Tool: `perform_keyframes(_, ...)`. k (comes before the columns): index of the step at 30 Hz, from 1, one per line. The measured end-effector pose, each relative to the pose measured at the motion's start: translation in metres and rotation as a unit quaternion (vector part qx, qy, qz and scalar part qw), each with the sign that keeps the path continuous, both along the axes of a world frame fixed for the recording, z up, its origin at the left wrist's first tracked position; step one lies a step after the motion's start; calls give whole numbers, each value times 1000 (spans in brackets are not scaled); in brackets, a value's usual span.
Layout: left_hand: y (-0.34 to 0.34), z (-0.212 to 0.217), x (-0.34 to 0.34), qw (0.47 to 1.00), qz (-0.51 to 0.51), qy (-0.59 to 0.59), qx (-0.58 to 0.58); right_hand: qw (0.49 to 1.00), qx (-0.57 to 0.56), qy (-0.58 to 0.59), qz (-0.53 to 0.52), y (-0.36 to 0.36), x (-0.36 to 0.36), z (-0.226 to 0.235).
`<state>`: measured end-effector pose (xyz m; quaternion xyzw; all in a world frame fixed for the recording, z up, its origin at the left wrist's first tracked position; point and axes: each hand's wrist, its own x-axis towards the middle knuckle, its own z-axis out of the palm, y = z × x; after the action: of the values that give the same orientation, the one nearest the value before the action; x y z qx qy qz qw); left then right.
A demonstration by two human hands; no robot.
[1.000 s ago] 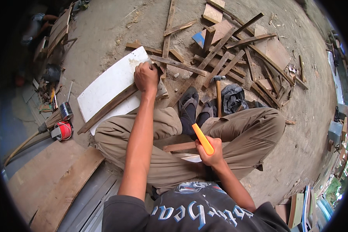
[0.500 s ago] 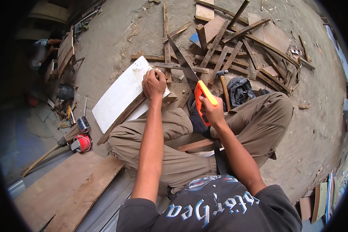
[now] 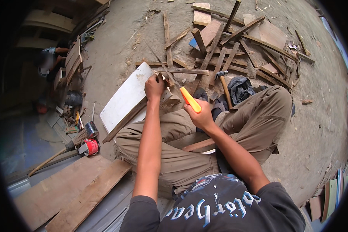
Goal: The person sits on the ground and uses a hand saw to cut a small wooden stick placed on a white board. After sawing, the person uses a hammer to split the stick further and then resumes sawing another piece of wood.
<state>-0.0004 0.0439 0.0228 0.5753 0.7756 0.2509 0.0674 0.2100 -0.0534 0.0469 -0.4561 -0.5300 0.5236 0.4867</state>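
Over folded legs in brown trousers, the left forearm is pointing nearly straight at twelve o'clock, while the right forearm is slanting inward toward half past ten. Toward three, the right hand is wrapping its fingers tightly around the orange-yellow handle of a handsaw. At eleven, the left hand is holding the upper end of a brown wooden strip, its fingers bunched nearly closed and the fingertips hiding from view. The saw's thin, blurred blade is slanting up toward eleven, just right of that hand; whether it is touching the strip cannot be told. Beneath the strip, a white board is lying toward ten. Bare planks are lying between seven and eight, and a tin holding something red is standing near eight beside a darker can. Toward two, a hammer is leaning close to a black plastic bag. Farther off, between one and two, a tangle of wooden sticks is crowding the dirt floor. Farthest, at ten, another person is showing dimly behind some boards.
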Motion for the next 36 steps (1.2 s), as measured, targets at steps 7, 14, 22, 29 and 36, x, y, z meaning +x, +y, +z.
perform_keyframes(7, 0, -14, 4, 998, 57, 36, 1, 998, 3, -58, 38, 5, -10, 8)
perform_keyframes(14, -1, -9, 10, 998, 56, 26, 11, 994, 3, -97, 52, 8, -12, 12)
perform_keyframes(22, 6, -19, 7, 994, 91, 46, 38, 983, -52, -141, 109, -50, 45, 42)
perform_keyframes(29, 22, -16, -13, 994, 89, 37, 46, 981, -62, -133, 128, -37, 49, 28)
perform_keyframes(36, 24, -16, -19, 995, 96, 7, 30, 992, -88, -71, 47, -35, 40, 20)
